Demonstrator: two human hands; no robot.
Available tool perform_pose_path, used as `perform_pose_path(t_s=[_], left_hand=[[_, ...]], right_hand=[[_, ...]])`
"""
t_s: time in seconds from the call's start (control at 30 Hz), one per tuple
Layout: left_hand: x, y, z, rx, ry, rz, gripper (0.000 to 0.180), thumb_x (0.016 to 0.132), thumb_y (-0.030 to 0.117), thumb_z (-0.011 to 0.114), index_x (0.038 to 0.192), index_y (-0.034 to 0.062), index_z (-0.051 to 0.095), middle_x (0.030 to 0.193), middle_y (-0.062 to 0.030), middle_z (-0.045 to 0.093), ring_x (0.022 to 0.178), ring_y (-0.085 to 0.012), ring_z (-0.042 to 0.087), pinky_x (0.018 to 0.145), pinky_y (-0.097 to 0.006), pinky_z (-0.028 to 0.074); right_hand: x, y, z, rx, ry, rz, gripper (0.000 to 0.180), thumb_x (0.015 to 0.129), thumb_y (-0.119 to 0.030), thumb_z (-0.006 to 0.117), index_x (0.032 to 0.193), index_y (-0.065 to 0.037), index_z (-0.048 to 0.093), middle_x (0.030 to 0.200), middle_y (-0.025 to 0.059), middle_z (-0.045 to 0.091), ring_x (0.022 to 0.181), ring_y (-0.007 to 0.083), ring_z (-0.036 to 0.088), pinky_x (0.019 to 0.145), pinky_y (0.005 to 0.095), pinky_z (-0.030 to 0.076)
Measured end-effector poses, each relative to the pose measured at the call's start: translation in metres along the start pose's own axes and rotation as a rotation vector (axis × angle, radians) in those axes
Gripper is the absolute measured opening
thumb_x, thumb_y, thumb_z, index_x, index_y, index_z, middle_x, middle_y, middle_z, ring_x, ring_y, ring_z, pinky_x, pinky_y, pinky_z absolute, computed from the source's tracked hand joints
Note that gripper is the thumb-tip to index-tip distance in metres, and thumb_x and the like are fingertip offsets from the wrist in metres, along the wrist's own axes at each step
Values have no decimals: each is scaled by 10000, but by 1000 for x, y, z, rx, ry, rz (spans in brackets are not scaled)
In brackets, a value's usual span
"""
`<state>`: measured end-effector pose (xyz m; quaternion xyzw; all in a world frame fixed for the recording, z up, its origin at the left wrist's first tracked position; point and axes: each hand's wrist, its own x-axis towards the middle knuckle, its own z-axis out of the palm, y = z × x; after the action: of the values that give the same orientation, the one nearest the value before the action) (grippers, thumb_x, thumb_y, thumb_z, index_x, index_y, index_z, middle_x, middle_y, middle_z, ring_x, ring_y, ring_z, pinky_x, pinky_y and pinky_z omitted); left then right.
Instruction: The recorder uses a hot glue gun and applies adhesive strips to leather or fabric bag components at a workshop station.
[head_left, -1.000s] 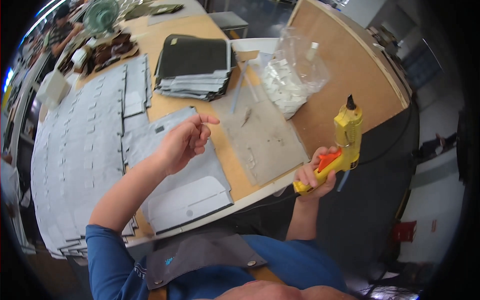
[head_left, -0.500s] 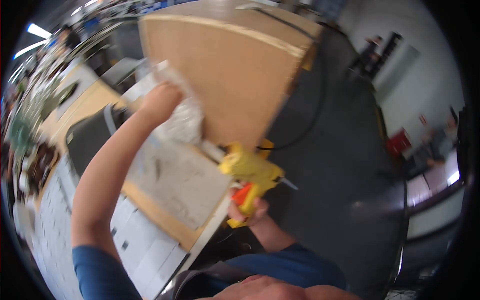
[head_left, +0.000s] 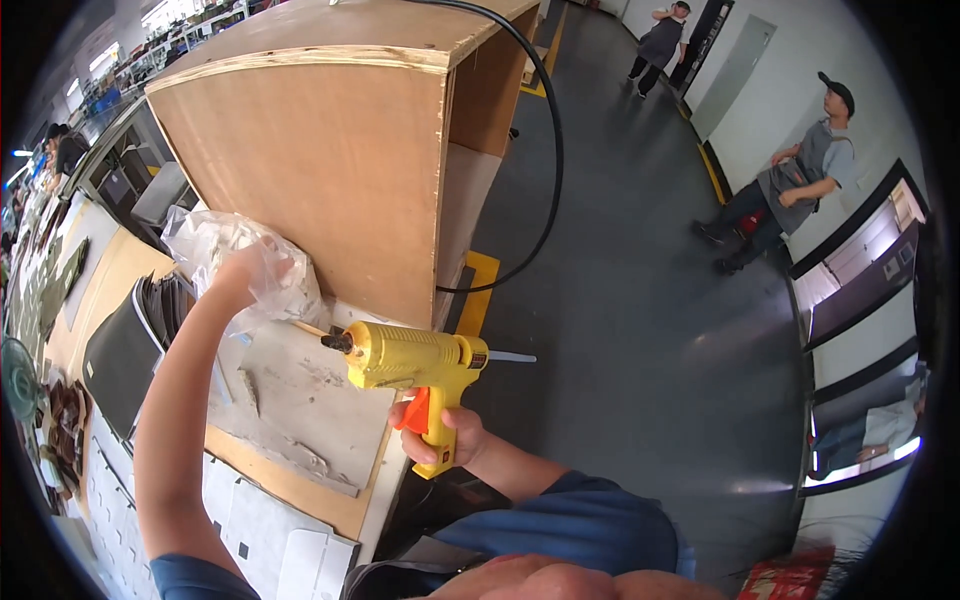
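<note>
My right hand (head_left: pixel 462 440) is closed round the handle of a yellow hot glue gun (head_left: pixel 412 355), with fingers at its orange trigger. The gun's dark nozzle points left, and a pale glue stick (head_left: pixel 512 357) pokes out of its back. My left hand (head_left: pixel 243 275) reaches into a clear plastic bag (head_left: pixel 205 232) resting against the wooden box. Crinkled plastic covers the fingers, so their hold is hidden. Just below the gun and bag lies a grey, glue-stained board (head_left: pixel 310 410) on the bench.
A large open-sided wooden box (head_left: pixel 310 170) stands beyond my hands, a black cable (head_left: pixel 557 170) looping past its right side. Dark stacked sheets (head_left: pixel 120 345) and white panels (head_left: pixel 262 530) lie on the left. People, including a co-worker in an apron (head_left: pixel 800 180), stand along the right wall.
The view has turned and steadied, with the box and bag now further left. My left hand has gone from the bag's top to inside it. The glue gun stays in my right hand.
</note>
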<state>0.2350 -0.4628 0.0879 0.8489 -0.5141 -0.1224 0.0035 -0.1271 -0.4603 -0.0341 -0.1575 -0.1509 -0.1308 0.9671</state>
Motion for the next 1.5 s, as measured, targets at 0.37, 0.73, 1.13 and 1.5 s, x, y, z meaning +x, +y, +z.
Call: perform_pose_path(t_s=[0.37,0.73,1.13,1.5], left_hand=[[9,-31,33,-152,407,103,328,983,325,507,1102,47,635,1065,-229,671,1003,-416,639,859,-484,508],[-34,0,-25,-1364,300,-331,189,980,258,537,967,77,592,894,-39,629,695,-125,585,617,-325,477],[-37,8,-17,-1569,438,-339,223,938,75,404,1076,58,578,826,-52,512,699,-152,515,612,-300,467],[-76,0,-31,-1976,282,-283,293,941,352,520,933,63,568,771,0,439,563,-63,338,443,-185,250]], right_hand=[[-3,6,-1,36,16,-7,557,889,-297,690,1369,-108,479,1271,201,555,606,212,622,522,317,499],[3,1,-3,-5,-137,-3,559,967,-367,600,1453,-193,385,1355,138,530,630,193,583,583,330,443],[1,0,4,-31,-140,16,534,967,-370,604,1431,-198,404,1348,124,536,639,193,584,604,331,451],[5,0,22,14,-134,16,565,935,-335,650,1419,-129,442,1317,216,537,618,217,594,543,310,466]])
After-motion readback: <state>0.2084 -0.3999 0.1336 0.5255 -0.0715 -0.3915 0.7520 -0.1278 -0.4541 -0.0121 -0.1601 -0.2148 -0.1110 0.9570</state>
